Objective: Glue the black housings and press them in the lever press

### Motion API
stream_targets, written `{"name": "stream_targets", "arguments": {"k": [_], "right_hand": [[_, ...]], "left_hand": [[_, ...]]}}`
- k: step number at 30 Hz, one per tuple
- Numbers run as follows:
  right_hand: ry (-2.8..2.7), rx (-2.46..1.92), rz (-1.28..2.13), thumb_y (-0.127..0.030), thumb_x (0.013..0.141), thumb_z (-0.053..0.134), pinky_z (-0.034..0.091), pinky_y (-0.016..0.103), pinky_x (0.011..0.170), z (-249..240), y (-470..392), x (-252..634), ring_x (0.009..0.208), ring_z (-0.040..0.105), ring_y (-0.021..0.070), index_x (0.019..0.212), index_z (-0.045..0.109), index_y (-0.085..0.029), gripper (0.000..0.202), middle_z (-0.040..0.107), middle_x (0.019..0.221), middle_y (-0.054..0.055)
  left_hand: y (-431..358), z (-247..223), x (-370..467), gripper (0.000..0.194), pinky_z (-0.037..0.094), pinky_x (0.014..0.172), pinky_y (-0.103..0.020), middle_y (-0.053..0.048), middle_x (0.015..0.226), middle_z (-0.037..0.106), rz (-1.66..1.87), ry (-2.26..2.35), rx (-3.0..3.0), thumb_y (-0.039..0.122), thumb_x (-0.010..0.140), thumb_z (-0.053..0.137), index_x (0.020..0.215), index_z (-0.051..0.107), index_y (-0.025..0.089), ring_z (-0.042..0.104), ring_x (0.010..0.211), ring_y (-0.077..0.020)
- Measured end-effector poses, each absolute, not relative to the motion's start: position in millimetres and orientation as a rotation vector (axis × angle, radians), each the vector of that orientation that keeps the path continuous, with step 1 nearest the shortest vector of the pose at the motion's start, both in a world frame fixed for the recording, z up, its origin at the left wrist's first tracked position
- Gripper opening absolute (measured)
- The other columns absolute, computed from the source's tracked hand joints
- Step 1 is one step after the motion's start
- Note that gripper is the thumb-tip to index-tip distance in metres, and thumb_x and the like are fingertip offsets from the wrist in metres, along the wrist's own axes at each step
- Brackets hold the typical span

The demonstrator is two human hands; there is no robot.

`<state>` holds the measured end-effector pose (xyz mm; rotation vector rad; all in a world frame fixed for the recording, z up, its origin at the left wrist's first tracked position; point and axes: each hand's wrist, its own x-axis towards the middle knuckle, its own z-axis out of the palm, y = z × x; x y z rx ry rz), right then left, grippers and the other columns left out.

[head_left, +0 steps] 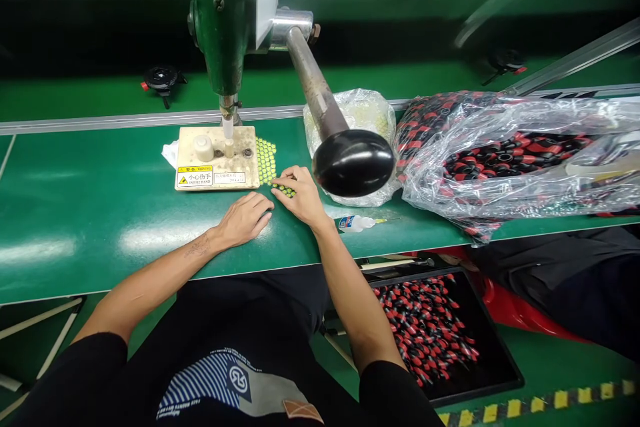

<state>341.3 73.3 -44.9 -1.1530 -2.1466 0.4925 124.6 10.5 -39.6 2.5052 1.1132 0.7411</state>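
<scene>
Small yellow-green discs (pixel 266 159) lie side by side on the green table, along the right edge of the press's cream base plate (pixel 190 140). My right hand (pixel 300 195) is over the lower end of the discs, thumb and forefinger apart and touching some of them. Just left of it, my left hand (pixel 246 219) rests on the table with its fingers loosely spread and nothing in them. Above the plate stands the green press (pixel 220 47), its white tip over a small post. The press lever's black knob (pixel 353 163) hangs to the right of my right hand.
A glue bottle (pixel 356 223) lies near the front edge. To the right are a clear bag of pale yellow pieces (pixel 367 107) and large bags of red-black parts (pixel 520 153). A black tray (pixel 500 353) of similar parts sits below the table. A person's dark clothing shows at right.
</scene>
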Motion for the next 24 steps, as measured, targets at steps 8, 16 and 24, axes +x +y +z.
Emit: {"name": "stream_targets", "arguments": {"k": [8, 16, 24], "right_hand": [[-2.17, -1.151, 0.501, -0.031, 0.099, 0.07, 0.05, 0.048, 0.091, -46.9, 72.1, 342.0, 0.099, 0.057, 0.0274, 0.108, 0.084, -0.026, 0.017, 0.067, 0.105, 0.009], [-2.165, -1.159, 0.532, -0.034, 0.1, 0.068, 0.051, 0.049, 0.094, -44.3, 70.9, 341.1, 0.101, 0.058, 0.0279, 0.107, 0.083, -0.027, 0.018, 0.067, 0.107, 0.009], [-2.119, -1.199, 0.522, -0.033, 0.1, 0.066, 0.053, 0.05, 0.095, -44.3, 70.8, 341.6, 0.103, 0.061, 0.0281, 0.111, 0.08, -0.027, 0.019, 0.068, 0.109, 0.009]], "left_hand": [[10.8, -39.1, 124.7, 0.016, 0.056, 0.087, -0.041, -0.009, 0.107, 0.073, 0.746, 1.111, 2.502, 0.024, 0.109, 0.049, 0.113, 0.063, 0.019, 0.066, 0.097, -0.0256], [10.6, -38.6, 124.7, 0.016, 0.056, 0.087, -0.041, -0.009, 0.107, 0.073, 0.745, 1.113, 2.499, 0.024, 0.109, 0.049, 0.114, 0.064, 0.018, 0.067, 0.098, -0.0257], [10.7, -37.6, 124.4, 0.018, 0.056, 0.089, -0.042, -0.01, 0.108, 0.072, 0.716, 1.12, 2.476, 0.025, 0.109, 0.048, 0.115, 0.064, 0.019, 0.067, 0.099, -0.0257]]}}
